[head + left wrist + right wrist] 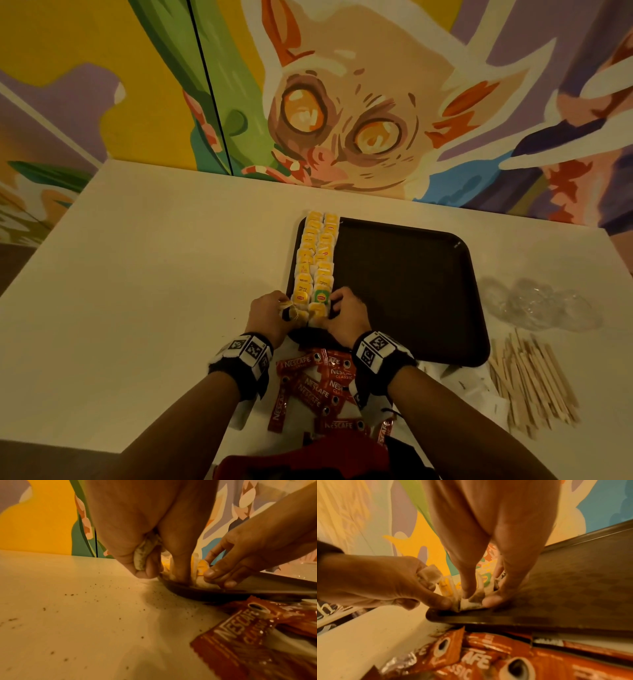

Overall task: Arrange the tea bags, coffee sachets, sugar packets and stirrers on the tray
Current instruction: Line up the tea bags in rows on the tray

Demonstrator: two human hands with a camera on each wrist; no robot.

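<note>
While tea bags (317,260) line the tray (411,281), both hands' fingers (467,591) pinch the nearest.

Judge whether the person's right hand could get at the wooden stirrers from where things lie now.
Probably yes, once freed. The stirrers lie loose on the table, right of the tray, with nothing on top of them. But the right hand is busy pinching tea bags at the tray's near edge.
</note>
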